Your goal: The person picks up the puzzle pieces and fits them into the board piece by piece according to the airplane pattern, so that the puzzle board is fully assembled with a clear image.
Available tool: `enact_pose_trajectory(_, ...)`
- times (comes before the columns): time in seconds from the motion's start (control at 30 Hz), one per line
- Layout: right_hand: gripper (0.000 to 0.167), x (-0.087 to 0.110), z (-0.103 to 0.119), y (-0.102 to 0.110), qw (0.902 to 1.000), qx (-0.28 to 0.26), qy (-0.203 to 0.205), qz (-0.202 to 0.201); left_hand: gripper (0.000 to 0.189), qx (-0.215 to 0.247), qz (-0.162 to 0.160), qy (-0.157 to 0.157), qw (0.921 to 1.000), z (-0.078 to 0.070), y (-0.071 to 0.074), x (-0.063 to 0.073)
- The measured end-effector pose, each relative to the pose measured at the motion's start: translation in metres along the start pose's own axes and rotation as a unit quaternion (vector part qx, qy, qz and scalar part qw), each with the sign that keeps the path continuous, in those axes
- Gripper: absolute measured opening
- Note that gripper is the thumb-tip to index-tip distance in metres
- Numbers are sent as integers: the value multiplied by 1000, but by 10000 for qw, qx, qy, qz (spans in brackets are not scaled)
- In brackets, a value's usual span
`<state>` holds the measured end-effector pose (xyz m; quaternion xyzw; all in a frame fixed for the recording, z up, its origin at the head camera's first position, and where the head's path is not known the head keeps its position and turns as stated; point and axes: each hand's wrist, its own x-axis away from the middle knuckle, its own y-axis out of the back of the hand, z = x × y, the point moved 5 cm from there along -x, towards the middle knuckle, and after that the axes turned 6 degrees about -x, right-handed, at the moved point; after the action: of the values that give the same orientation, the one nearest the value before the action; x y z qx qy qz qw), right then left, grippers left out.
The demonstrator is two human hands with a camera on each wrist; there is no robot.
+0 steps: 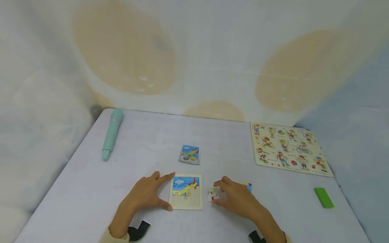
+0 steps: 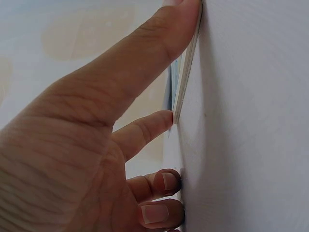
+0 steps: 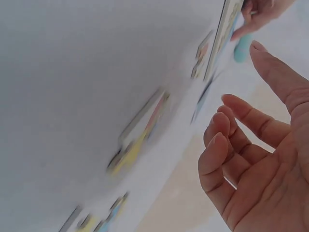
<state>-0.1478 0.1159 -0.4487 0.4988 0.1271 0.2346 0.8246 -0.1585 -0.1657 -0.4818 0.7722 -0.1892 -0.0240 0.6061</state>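
A small wooden puzzle board (image 1: 200,200) lies in front of me, with an airplane picture filled in across its upper part and bare wood below. My left hand (image 1: 147,193) touches the board's left side, index finger at the far corner and thumb at the near one, spread apart. To the right of the board hovers my right hand (image 1: 238,199), its fingers loosely bent. Nothing is between them in the right wrist view. Under and beside that hand lie loose puzzle pieces (image 3: 140,137), partly hidden in the head view; one piece (image 1: 249,186) shows past its knuckles.
Beyond the board lies a small airplane picture card (image 1: 189,154). A mint-green microphone-shaped object (image 1: 112,133) is at the back left. At the back right lies a larger board with printed children (image 1: 287,148). A green block (image 1: 323,197) lies near the right edge.
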Motion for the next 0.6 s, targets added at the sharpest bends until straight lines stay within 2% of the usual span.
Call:
enact_pose_trajectory(0.17,39,11,-23,12,9939,-792,-758,-143,105,37,35,29,10000,0,0,0)
enact_pose_trajectory(0.47,39,30,-60,22,9826,-1377,-1161,-449,106,36,41,24,10000,0,-2,-2)
enact_pose_trajectory(0.6,40,34,-80,21,9727,-1936,-1181,-494,107,38,14,19,10000,2,-3,-1)
